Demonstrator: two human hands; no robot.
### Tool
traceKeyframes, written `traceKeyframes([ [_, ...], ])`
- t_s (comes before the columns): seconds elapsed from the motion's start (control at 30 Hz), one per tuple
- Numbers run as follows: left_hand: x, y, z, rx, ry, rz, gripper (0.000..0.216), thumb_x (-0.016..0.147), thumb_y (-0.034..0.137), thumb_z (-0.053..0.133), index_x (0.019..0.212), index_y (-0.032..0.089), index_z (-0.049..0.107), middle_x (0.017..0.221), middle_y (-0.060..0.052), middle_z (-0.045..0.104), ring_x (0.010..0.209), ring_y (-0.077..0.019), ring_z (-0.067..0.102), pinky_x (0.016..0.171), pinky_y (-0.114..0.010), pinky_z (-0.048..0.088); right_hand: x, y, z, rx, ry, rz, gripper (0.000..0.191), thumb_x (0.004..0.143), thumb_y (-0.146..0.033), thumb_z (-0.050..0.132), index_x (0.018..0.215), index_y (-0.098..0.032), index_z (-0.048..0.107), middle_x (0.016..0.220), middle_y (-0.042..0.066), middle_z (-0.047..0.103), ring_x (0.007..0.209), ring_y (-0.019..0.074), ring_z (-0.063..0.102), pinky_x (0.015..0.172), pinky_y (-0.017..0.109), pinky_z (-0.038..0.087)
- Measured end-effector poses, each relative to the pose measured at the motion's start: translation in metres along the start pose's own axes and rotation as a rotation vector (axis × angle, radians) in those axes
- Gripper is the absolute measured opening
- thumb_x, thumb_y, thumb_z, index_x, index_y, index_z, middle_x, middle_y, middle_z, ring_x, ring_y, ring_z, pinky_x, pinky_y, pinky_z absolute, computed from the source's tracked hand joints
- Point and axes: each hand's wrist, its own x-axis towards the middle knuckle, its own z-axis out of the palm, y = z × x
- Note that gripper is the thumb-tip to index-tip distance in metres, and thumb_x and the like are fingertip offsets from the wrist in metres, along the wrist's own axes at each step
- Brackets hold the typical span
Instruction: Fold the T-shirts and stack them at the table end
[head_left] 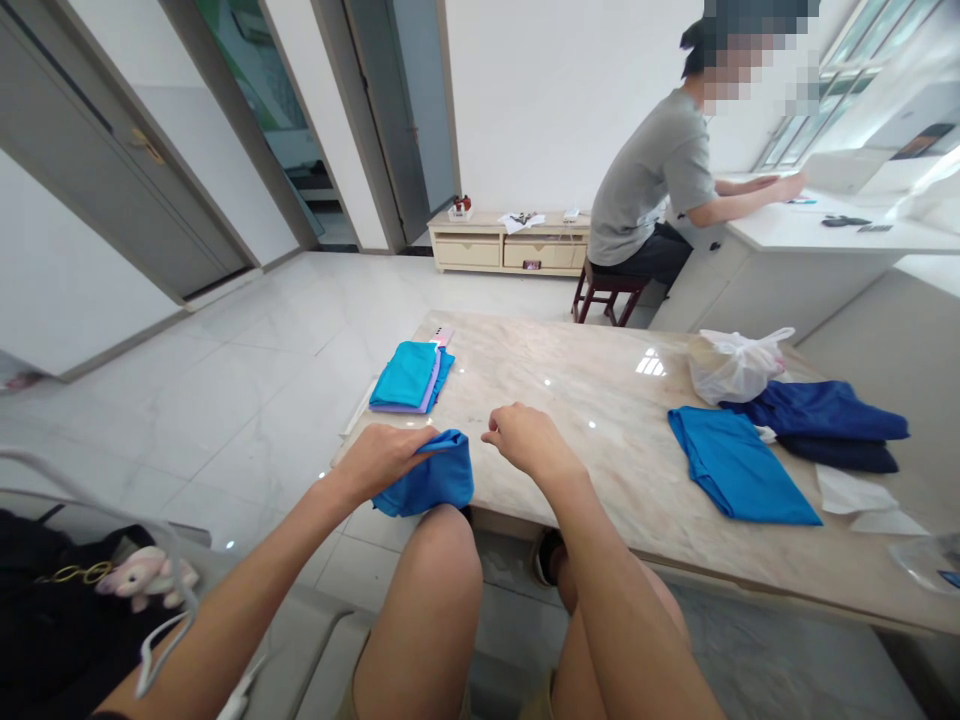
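My left hand (384,457) is closed on a bunched blue cloth (431,480) at the near edge of the marble table (570,400), above my left knee. My right hand (525,437) hovers just to the right of the cloth with its fingers curled together in a pinch; what they hold, if anything, is hidden. A folded stack of turquoise and purple cloths (410,377) lies further back at the table's left corner.
A flat blue cloth (731,464), dark blue garments (829,422), a white plastic bag (733,365) and white paper (855,492) lie on the table's right. A person in a grey shirt (652,180) sits at a white counter behind. A low cabinet (506,242) stands by the wall.
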Motion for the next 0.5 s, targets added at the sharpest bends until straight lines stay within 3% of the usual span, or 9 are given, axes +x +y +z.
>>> traceKeyframes([
  [0.13, -0.017, -0.024, 0.005, 0.004, -0.029, -0.038, 0.026, 0.110, 0.048, 0.058, 0.122, 0.034, 0.077, 0.105, -0.003, 0.086, 0.084, -0.0204, 0.078, 0.065, -0.025, 0.045, -0.001, 0.007, 0.005, -0.006, -0.036, 0.013, 0.038, 0.111, -0.042, 0.060, 0.133, -0.016, 0.077, 0.130, 0.019, 0.078, 0.120, 0.0316, 0.075, 0.093, 0.035, 0.054],
  [0.23, -0.014, -0.050, 0.006, 0.019, -0.010, -0.100, 0.024, 0.110, 0.046, 0.059, 0.120, 0.034, 0.078, 0.108, -0.003, 0.086, 0.091, -0.0210, 0.079, 0.066, -0.025, 0.046, -0.003, 0.009, 0.007, 0.018, -0.070, 0.019, 0.039, 0.112, -0.042, 0.058, 0.136, -0.016, 0.075, 0.131, 0.019, 0.078, 0.122, 0.0320, 0.075, 0.092, 0.035, 0.054],
  [0.33, 0.011, -0.088, -0.003, 0.079, 0.065, -0.180, 0.026, 0.109, 0.048, 0.060, 0.114, 0.029, 0.078, 0.106, -0.009, 0.084, 0.093, -0.0235, 0.078, 0.067, -0.028, 0.046, -0.001, 0.013, 0.009, 0.020, -0.103, 0.057, 0.038, 0.113, -0.041, 0.056, 0.135, -0.017, 0.074, 0.127, 0.018, 0.079, 0.121, 0.0325, 0.075, 0.090, 0.036, 0.053],
  [0.5, 0.085, -0.162, -0.045, 0.291, 0.174, -0.188, 0.036, 0.111, 0.050, 0.054, 0.113, 0.021, 0.076, 0.103, -0.016, 0.079, 0.096, -0.0293, 0.073, 0.073, -0.034, 0.045, 0.006, 0.018, 0.016, 0.000, -0.120, 0.090, 0.042, 0.115, -0.045, 0.050, 0.136, -0.017, 0.072, 0.128, 0.019, 0.078, 0.120, 0.0345, 0.075, 0.088, 0.038, 0.053],
])
